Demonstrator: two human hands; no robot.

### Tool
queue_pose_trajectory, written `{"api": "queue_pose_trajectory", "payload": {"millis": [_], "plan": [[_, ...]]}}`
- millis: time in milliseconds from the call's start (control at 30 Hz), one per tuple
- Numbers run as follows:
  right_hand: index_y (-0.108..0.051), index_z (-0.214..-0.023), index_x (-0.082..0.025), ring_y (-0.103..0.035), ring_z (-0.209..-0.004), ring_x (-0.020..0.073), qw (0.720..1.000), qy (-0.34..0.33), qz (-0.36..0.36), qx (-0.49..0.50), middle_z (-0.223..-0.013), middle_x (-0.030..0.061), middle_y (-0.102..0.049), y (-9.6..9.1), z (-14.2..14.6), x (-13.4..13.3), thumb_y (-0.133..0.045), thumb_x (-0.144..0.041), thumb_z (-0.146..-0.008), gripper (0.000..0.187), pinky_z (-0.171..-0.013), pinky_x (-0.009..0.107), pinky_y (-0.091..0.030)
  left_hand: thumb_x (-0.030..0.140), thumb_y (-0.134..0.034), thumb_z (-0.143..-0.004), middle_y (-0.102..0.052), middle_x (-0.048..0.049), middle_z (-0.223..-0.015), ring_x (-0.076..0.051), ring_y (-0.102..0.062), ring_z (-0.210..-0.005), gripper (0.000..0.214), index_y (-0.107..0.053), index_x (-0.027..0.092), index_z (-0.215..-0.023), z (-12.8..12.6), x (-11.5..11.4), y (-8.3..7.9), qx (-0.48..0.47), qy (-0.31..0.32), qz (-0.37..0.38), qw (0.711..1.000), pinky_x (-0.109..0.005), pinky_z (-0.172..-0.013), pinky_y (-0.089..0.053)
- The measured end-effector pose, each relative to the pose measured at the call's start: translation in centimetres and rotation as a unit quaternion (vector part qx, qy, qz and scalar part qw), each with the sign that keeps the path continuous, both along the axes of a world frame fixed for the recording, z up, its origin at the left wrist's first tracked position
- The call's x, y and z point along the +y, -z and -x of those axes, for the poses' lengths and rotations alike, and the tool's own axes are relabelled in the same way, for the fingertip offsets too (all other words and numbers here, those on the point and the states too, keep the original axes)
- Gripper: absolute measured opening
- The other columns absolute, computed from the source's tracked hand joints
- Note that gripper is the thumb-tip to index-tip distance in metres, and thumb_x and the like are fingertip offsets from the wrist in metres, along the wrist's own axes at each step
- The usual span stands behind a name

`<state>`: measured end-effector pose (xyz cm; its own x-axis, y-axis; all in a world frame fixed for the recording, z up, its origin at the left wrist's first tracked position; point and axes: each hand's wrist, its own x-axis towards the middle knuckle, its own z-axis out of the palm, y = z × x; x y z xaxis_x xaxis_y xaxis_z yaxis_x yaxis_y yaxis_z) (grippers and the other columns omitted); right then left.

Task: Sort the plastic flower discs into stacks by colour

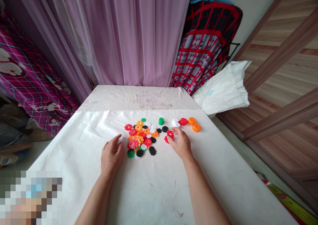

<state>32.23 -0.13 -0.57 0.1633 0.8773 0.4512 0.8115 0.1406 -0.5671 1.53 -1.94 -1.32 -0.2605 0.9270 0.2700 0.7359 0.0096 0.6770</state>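
A loose pile of notched plastic snowflake discs (139,140) in red, orange, white, black and green lies on the white-covered table. My left hand (111,155) rests just left of the pile, holding nothing, its thumb and forefinger apart. To the right of the pile, my right hand (181,143) has a red snowflake disc (170,134) at its thumb and forefinger. A second red disc (166,139) shows right by the thumb, partly covered. Beyond this hand are grouped discs: a green stack (161,121), white discs (175,123), red discs (183,121) and two orange stacks (196,127).
A black disc (165,129) lies between the pile and the green stack. A white plastic bag (223,87) hangs by the table's far right corner. Purple curtains (139,36) stand behind the table, with wooden doors (278,85) on the right.
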Motion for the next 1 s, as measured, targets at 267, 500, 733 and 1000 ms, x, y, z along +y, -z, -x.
{"api": "queue_pose_trajectory", "payload": {"millis": [267,500,733,1000], "plan": [[-0.064,-0.111,-0.024,-0.067,-0.099,0.0230,0.998,-0.036,0.034,-0.038,-0.108,0.0066,-0.073,0.7,-1.7,-0.6,-0.062,-0.026,-0.073,0.037,-0.090,0.039,-0.053,0.039,-0.049,-0.085,-0.074,-0.0048,-0.097,-0.022,-0.068,-0.089,0.042,-0.068,0.026,-0.119,0.2,0.1,0.2,-0.001,0.003,0.007,1.000,-0.041,-0.092,-0.051],[-0.064,-0.118,-0.023,-0.065,-0.104,0.0237,0.995,-0.053,0.050,-0.061,-0.113,0.0073,-0.071,0.9,-1.3,-0.6,-0.062,-0.026,-0.075,0.043,-0.094,0.038,-0.051,0.041,-0.048,-0.085,-0.074,-0.0055,-0.099,-0.022,-0.068,-0.088,0.043,-0.068,0.025,-0.119,0.1,0.1,0.1,0.001,0.002,0.014,1.000,-0.041,-0.092,-0.051],[-0.065,-0.122,-0.024,-0.065,-0.105,0.0260,0.991,-0.049,0.091,-0.087,-0.114,0.0064,-0.072,0.9,-1.8,-0.9,-0.064,-0.028,-0.077,0.045,-0.090,0.039,-0.051,0.041,-0.048,-0.085,-0.074,-0.0048,-0.097,-0.022,-0.068,-0.086,0.042,-0.068,0.026,-0.119,0.0,0.0,-0.1,0.005,0.003,0.010,1.000,-0.039,-0.091,-0.051],[-0.067,-0.118,-0.026,-0.065,-0.100,0.0245,0.992,-0.049,0.072,-0.090,-0.109,0.0046,-0.073,1.1,-1.7,-0.7,-0.066,-0.030,-0.078,0.041,-0.089,0.038,-0.051,0.038,-0.049,-0.085,-0.074,-0.0040,-0.092,-0.021,-0.067,-0.085,0.040,-0.068,0.027,-0.118,0.0,-0.1,-0.3,0.016,0.000,0.005,1.000,-0.038,-0.090,-0.052]]}}
